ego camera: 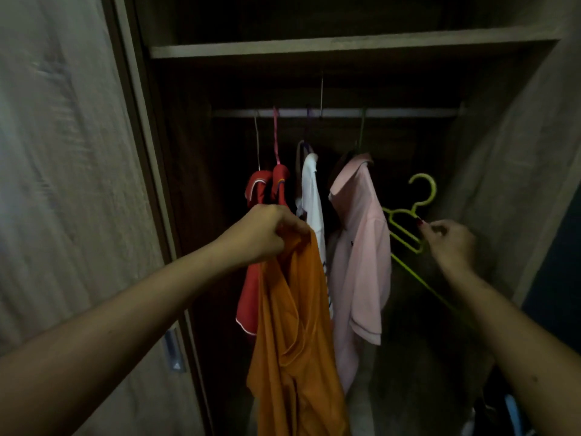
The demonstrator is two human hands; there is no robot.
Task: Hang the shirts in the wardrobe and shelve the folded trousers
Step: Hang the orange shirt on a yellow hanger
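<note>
Orange shirt (292, 325) hangs bunched from left hand (261, 232) pinch, before rail (333, 112); right hand (448, 243) grips green hanger (408, 215), empty. Risk: collar slips off while threading, or hook snags pink shirt (358, 247)

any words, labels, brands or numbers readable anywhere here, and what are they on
No text can be read anywhere.
pink shirt: small dark chest emblem, too small to read.
door handle: pale triangle mark at its lower end, no letters.

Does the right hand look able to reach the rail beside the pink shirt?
Probably yes: the rail right of the pink shirt looks bare, though the right hand grips a green hanger.
</note>
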